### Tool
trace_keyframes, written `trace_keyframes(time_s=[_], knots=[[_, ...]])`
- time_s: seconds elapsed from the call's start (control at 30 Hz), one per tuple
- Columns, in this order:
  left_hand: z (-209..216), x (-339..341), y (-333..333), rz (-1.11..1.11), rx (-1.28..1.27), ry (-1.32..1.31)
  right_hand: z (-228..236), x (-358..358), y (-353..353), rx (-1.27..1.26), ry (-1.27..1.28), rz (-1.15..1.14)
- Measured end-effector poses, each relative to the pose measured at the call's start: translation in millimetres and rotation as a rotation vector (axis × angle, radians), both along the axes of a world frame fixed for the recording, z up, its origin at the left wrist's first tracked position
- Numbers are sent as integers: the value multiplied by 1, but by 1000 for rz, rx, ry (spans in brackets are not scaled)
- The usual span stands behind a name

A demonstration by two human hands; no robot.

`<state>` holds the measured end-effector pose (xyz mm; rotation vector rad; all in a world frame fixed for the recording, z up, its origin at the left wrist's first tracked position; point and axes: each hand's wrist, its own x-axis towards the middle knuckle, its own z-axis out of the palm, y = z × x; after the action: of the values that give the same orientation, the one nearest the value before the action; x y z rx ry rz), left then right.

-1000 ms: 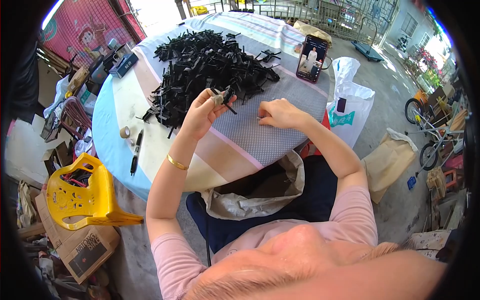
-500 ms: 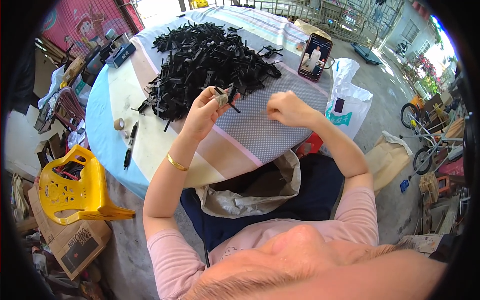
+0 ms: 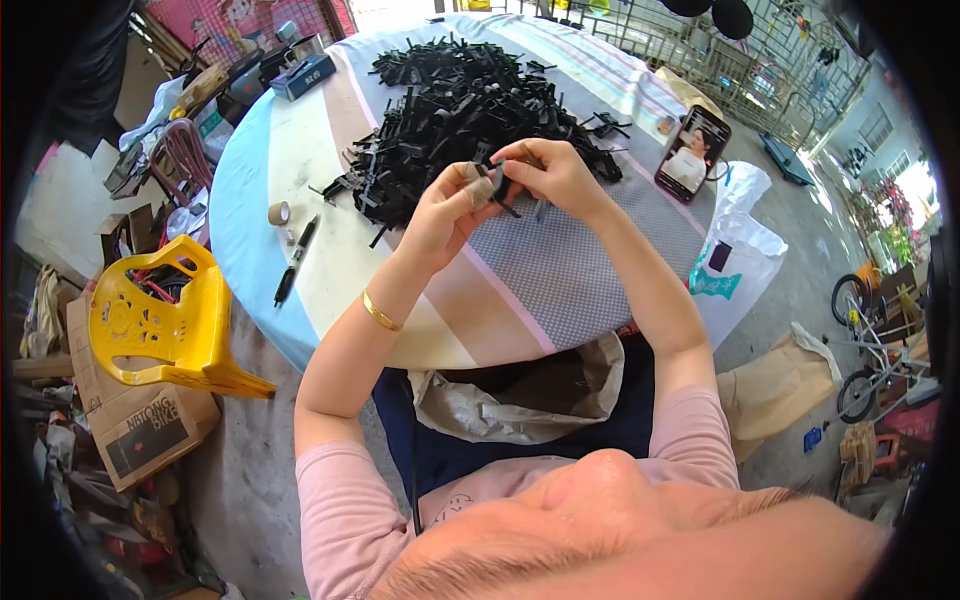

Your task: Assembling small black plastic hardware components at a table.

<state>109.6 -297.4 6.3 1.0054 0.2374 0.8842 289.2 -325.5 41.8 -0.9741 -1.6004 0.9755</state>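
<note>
Both hands meet over the near edge of a heap of black plastic parts (image 3: pixel 470 110) on the table. My left hand (image 3: pixel 445 215) is closed on one small black plastic part (image 3: pixel 502 186), which has a thin strip poking out below. Tan wrapping covers a fingertip of that hand. From the other side, my right hand (image 3: pixel 560 180) pinches the same part between thumb and fingers. The part's exact shape is mostly hidden by the fingers.
A patterned cloth covers the round table (image 3: pixel 400 330). On it are a tape roll (image 3: pixel 281 213), a black marker (image 3: pixel 297 262), a blue box (image 3: pixel 303 77) and a propped phone (image 3: pixel 692 153). An open sack (image 3: pixel 515 425) sits on my lap; a yellow chair (image 3: pixel 205 330) stands left.
My right hand has come left from over the bare cloth and now grips the part in my left hand. The whole view has shifted, and the phone's picture has changed.
</note>
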Motion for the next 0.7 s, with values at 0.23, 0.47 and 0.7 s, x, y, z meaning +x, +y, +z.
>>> trace_keyframes(time_s=[0.23,0.47,0.7], knots=[[13,1,-4,-180,60,214,-15,9,-9,104,-77,80],[12,10,-8,69,161,249,-14,14,-14,-112,133,53],[10,12,-13,289,410,371,-13,5,-19,-102,-50,-33]])
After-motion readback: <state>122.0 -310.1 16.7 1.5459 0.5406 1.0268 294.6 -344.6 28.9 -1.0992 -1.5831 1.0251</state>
